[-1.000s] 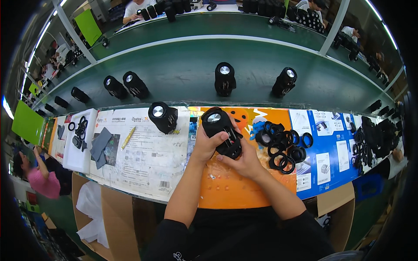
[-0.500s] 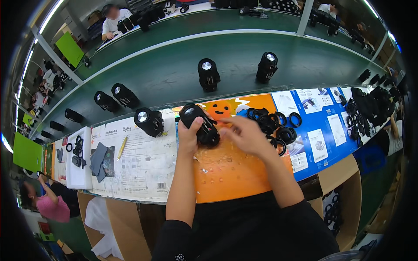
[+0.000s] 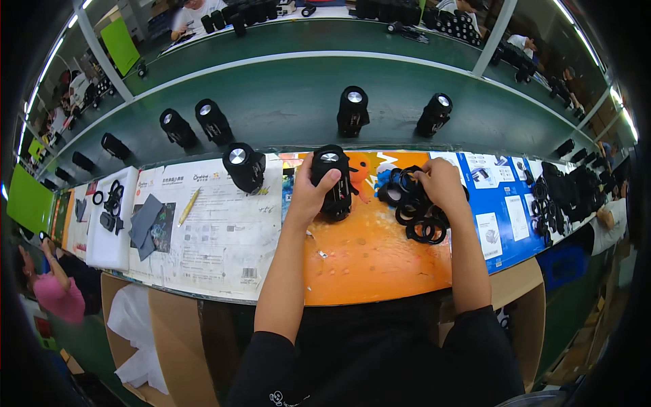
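Black cylinder (image 3: 337, 199) — inside left fingers (image 3: 328, 181), gripped

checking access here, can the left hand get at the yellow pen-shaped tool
Probably not without letting go: the left hand holds a black device, though the yellow pen-shaped tool lies uncovered on the white sheet.

Held cylinder (image 3: 339, 195) matt; disc (image 3: 329, 157) shiny, metallic.

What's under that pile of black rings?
An orange surface shows around the black rings; whatever lies directly beneath them, or behind the right hand, is covered.
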`<state>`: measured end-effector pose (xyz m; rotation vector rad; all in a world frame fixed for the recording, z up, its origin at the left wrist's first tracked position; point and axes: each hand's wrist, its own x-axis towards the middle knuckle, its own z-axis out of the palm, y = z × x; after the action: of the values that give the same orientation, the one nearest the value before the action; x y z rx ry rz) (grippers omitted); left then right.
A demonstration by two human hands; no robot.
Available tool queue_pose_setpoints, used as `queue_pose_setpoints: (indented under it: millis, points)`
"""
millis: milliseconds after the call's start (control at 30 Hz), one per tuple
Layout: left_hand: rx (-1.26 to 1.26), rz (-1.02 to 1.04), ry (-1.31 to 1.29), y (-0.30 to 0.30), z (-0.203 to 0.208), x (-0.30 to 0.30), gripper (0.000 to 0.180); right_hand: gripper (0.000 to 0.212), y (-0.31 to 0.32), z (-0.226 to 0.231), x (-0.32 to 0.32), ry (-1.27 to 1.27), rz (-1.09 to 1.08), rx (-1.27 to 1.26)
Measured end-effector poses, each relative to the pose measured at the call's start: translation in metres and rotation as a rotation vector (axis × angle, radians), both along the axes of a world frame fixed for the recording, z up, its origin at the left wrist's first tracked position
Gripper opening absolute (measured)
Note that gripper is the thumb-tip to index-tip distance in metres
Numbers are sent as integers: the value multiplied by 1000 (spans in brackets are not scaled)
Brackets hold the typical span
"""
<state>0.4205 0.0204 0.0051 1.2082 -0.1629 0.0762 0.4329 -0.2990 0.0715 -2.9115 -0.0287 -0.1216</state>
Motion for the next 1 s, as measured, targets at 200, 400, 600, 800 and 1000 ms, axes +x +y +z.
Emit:
queue_pose_setpoints:
  millis: [200,400,600,800,1000]
  points:
    - [31,-1,-6,1,-8,3,52,18,42,6,-19,-167,174,486]
    - [-179,2,80,1,-9,6,63,32,85,-40,-48,-240,593,318]
    - [-269,-47,149,3,-13,11,72,27,96,-51,-52,-144,508,511]
    - [-134,-28,18,6,-11,3,54,24,99,-50,-46,-135,415,667]
    - [128,-18,-25,2,8,-6,62,20,85,1,-25,-95,486,786]
